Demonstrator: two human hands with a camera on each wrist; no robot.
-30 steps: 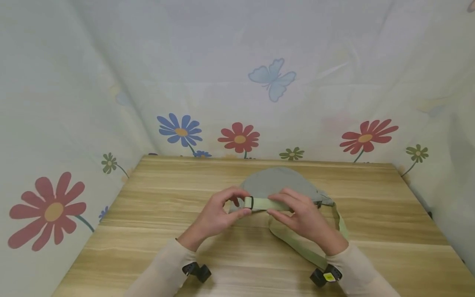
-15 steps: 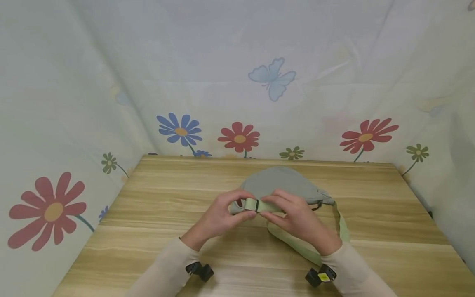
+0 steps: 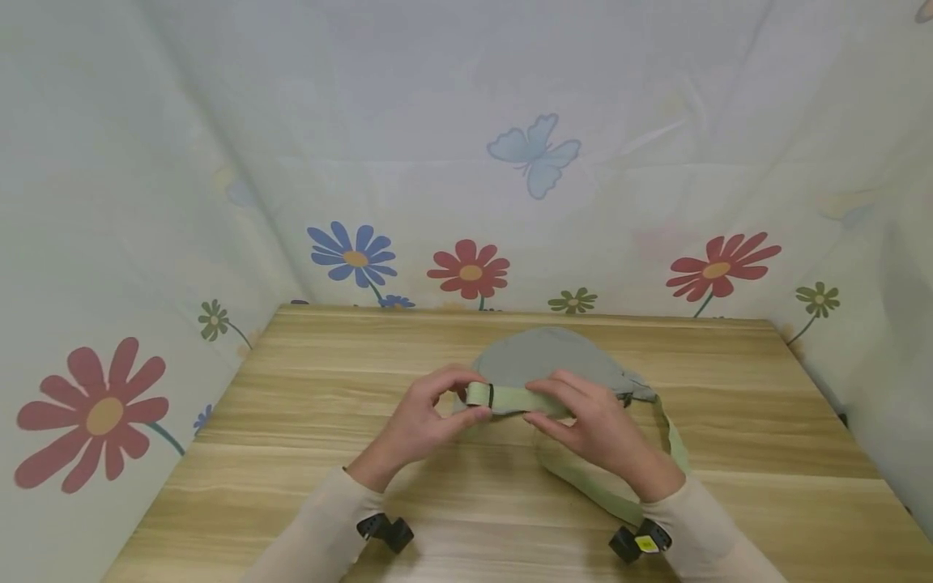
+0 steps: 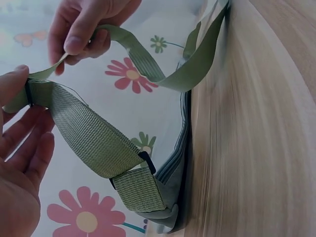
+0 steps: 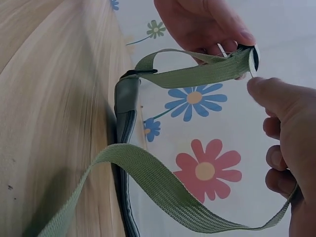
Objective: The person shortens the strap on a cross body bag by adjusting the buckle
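Note:
A grey waist bag [image 3: 550,356] lies on the table, its pale green strap [image 3: 513,399] lifted in front of it. My left hand [image 3: 419,421] pinches the strap by a dark slider buckle [image 3: 491,396], where the webbing makes a short loop. To the right, my right hand [image 3: 594,421] pinches the strap between thumb and fingers. In the left wrist view, a second dark buckle [image 4: 146,163] joins the strap to the bag's end. Slack strap [image 5: 163,187] hangs from the right hand in the right wrist view and runs down toward the table.
The wooden table [image 3: 328,364] runs back to a white cloth wall [image 3: 408,121] printed with flowers and a butterfly. Cloth also hangs along both sides. Each wrist wears a small black camera [image 3: 386,532].
My hands came closer together along the strap, then drew apart again. The slider shifted right with the loop, then back left. The bag has stayed in place.

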